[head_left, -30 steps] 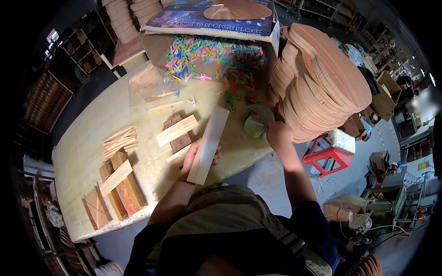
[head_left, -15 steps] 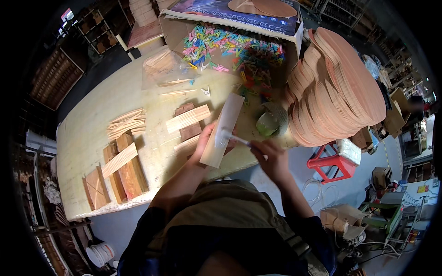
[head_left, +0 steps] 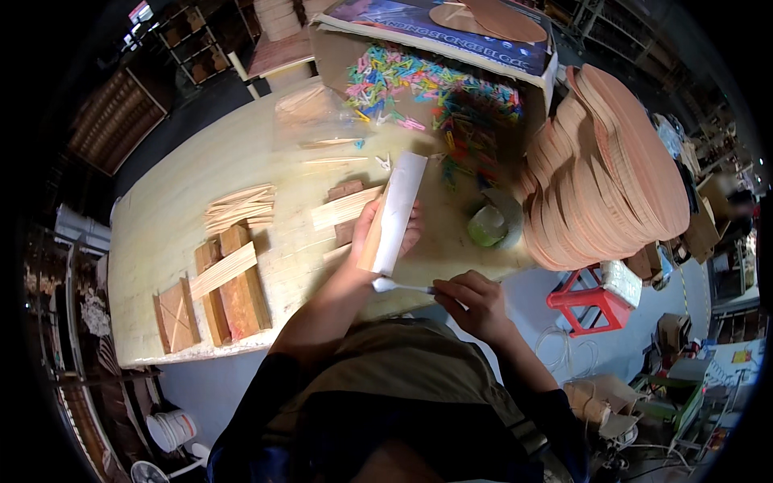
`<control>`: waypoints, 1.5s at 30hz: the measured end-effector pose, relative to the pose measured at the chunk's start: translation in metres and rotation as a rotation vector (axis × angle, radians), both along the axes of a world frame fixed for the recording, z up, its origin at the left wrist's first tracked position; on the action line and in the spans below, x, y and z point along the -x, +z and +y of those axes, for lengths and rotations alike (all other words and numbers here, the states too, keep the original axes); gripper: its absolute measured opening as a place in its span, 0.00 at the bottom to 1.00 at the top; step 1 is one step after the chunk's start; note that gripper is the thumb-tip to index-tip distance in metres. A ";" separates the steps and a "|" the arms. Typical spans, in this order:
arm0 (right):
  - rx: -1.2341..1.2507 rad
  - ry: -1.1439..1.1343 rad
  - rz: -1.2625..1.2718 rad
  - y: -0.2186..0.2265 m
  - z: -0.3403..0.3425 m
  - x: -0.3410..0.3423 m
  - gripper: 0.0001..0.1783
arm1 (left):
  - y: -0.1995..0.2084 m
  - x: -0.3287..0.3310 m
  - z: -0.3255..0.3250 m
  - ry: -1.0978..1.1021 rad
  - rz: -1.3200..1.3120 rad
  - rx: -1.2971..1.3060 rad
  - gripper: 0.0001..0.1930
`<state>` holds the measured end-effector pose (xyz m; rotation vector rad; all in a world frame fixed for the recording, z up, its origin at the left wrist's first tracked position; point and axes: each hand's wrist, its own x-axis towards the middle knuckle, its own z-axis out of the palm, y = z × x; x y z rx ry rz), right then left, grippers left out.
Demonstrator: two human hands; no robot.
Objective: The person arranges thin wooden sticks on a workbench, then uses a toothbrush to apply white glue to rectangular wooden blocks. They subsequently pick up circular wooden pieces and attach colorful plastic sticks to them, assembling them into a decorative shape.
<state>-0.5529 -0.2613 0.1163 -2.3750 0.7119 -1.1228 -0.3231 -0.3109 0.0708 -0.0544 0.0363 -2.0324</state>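
My left hand (head_left: 364, 235) is closed around a flat, narrow wooden piece (head_left: 400, 209), held tilted above the table. Its upper face is coated in wet-looking white, while bare wood shows along its left edge. Between the fingers of my right hand (head_left: 477, 304) is a small brush (head_left: 407, 286). The brush's whitened head is at the near end of the wooden piece; I cannot tell if they touch. Just left of the held piece, a row of thin wood strips (head_left: 338, 211) lies across reddish-brown blocks (head_left: 345, 190). A greenish, white-smeared cup (head_left: 487, 227) sits right of my left hand.
An open carton (head_left: 535, 92) of colourful clothespins (head_left: 435, 88) stands at the back. Stacked guitar-shaped boards (head_left: 596, 185) rise at the right, above a red stool (head_left: 592, 302). More strips (head_left: 240, 208) and wooden blocks (head_left: 241, 290) occupy the table's left side.
The brush has moved from the middle of the wooden piece down to its near end. White now covers more of the upper face. The whole view has shifted slightly.
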 end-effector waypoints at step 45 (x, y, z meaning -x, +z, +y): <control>0.115 0.070 -0.025 0.007 -0.001 -0.029 0.09 | 0.019 -0.009 0.039 0.072 -0.098 0.140 0.28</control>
